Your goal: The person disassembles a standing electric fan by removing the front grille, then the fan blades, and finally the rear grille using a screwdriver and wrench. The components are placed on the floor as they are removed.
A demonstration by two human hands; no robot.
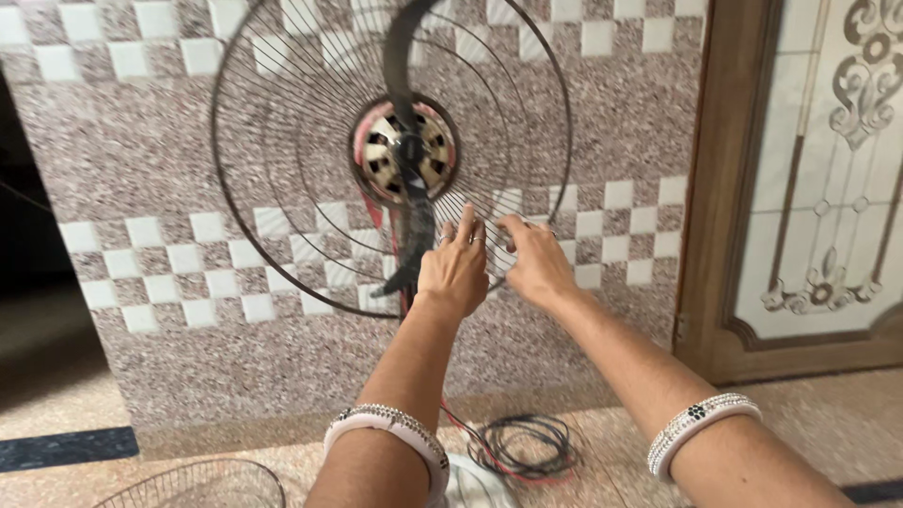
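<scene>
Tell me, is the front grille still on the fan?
No, the fan shows bare blades before its rear guard, and a loose grille lies on the floor.

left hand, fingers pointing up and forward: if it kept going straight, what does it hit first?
Most likely the rear wire guard of the fan: the left hand already has its fingertips at or on the wires. Behind the mesh comes the tiled wall. The dark blade sits just left of that line; depth is unclear.

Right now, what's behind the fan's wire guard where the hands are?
Behind the wire guard show the motor hub, a dark blade and the speckled tiled wall. The left hand and right hand cover the guard's lower wires and stand.
</scene>
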